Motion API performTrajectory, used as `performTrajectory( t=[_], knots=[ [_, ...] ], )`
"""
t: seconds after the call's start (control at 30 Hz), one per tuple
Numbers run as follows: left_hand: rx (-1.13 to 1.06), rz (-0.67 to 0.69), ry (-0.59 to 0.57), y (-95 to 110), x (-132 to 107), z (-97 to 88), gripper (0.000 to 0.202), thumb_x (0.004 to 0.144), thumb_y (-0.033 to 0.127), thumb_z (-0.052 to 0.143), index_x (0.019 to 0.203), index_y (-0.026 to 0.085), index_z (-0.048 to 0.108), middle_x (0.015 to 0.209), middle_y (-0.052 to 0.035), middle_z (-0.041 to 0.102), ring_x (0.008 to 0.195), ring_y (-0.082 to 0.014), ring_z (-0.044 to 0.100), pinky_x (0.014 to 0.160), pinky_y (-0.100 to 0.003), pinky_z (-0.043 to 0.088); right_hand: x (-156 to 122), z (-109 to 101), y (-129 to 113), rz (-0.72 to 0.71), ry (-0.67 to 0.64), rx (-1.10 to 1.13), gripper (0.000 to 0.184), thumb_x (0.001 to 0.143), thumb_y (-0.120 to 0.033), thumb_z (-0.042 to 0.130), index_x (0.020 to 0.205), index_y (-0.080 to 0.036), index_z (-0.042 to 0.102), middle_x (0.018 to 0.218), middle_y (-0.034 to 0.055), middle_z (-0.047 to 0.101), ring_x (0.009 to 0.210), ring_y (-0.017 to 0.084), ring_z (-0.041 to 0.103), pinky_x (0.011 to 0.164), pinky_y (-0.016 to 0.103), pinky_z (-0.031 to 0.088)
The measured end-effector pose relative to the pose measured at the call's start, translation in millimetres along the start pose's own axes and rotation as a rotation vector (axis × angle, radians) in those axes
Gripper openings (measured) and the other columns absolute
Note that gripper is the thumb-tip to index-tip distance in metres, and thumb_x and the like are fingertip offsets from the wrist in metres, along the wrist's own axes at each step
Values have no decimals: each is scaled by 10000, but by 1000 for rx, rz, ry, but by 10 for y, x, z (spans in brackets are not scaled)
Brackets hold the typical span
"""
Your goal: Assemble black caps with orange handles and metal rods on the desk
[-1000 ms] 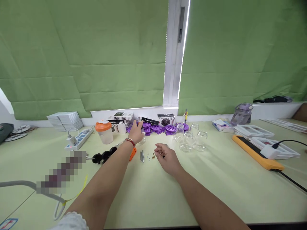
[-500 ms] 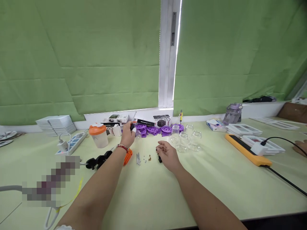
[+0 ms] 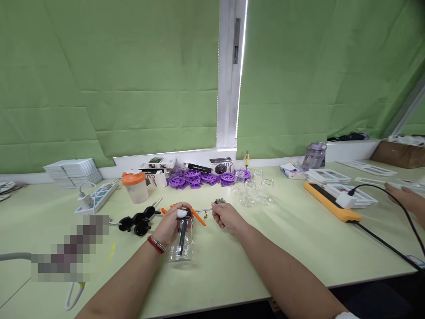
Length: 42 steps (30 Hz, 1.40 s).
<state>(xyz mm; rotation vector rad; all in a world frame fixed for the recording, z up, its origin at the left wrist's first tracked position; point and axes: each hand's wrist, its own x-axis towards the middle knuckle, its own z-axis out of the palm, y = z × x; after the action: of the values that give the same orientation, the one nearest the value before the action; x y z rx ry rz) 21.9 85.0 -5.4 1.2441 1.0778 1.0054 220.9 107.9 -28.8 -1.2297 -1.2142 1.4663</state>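
Observation:
My left hand (image 3: 171,223) is closed round the top of a clear glass jar (image 3: 182,248) that stands on the pale green table (image 3: 215,274). A black strip (image 3: 181,237) hangs down inside the jar. My right hand (image 3: 226,216) hovers just to the right with its fingers curled in a pinch; what they hold is too small to make out. Between the hands lie an orange tool (image 3: 197,216), thin metal rods (image 3: 203,210) and a few tiny screws (image 3: 206,216).
Purple discs (image 3: 199,178), small boxes (image 3: 161,163) and several clear jars (image 3: 252,190) line the back. An orange-lidded cup (image 3: 134,186), a white power strip (image 3: 96,197) and a black clamp (image 3: 136,221) are on the left. On the right are a yellow power strip (image 3: 332,201) and another person's hand (image 3: 405,198).
My left hand drew back from the purple discs at the rear and now grips a glass jar near me. My right hand stayed close to the screws. The view turned right.

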Motion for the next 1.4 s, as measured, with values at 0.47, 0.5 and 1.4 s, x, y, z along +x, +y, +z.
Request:
performTrajectory(
  t=[0.47, 0.5, 1.4],
  knots=[
    [-266, -25, -30, -293, 180, -220, 257, 718, 305, 576, 927, 162, 536, 673, -40, 636, 447, -168, 581, 366, -238, 388, 224, -7, 301, -251, -7, -150, 218, 765, -399, 579, 774, -181, 585, 650, -1, 616, 467, 90, 426, 466, 229, 341],
    [-274, -28, -28, -300, 180, -222, 255, 717, 299, 576, 928, 161, 537, 669, -41, 635, 443, -168, 579, 362, -238, 386, 225, -14, 301, -222, -3, -154, 264, 785, -439, 550, 744, -179, 578, 616, -3, 602, 444, 87, 404, 452, 229, 327],
    [-294, -11, -62, -344, 158, -227, 235, 708, 263, 547, 921, 165, 528, 649, -33, 624, 373, -152, 528, 312, -250, 389, 136, 65, 270, -39, -1, 22, 286, 779, -433, 572, 689, -166, 522, 537, -20, 566, 340, 43, 383, 321, 178, 220]
  ],
)
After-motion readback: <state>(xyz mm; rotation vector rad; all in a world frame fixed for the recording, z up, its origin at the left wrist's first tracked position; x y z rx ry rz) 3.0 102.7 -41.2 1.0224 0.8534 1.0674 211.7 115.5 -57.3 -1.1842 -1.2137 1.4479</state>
